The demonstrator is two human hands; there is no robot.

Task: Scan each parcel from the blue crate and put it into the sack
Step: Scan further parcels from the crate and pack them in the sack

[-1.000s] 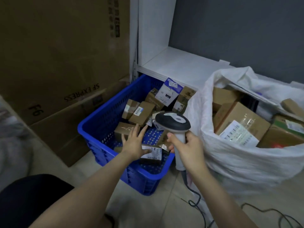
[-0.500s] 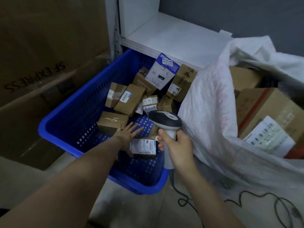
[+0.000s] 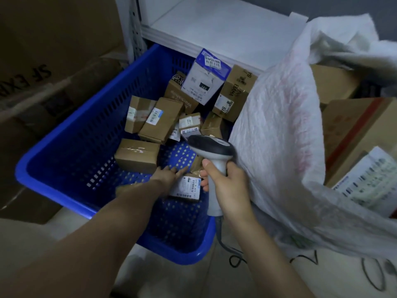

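Parcels [image 3: 137, 155], maybe eleven, in one blue crate [image 3: 53, 186]; left hand [image 3: 169, 175] flat, touching one labelled parcel [image 3: 187, 188]; right hand [image 3: 227, 186] grips one scanner [image 3: 211, 147].

Open from above over the left half of the crate [image 3: 96, 136], down to bare floor. Blocked toward the far right corner by piled parcels [image 3: 167, 119]. Crowded on the right by the sack [image 3: 277, 136], bulging over the rim. Hemmed in behind by a shelf [image 3: 214, 29], on the left by cartons [image 3: 53, 50].
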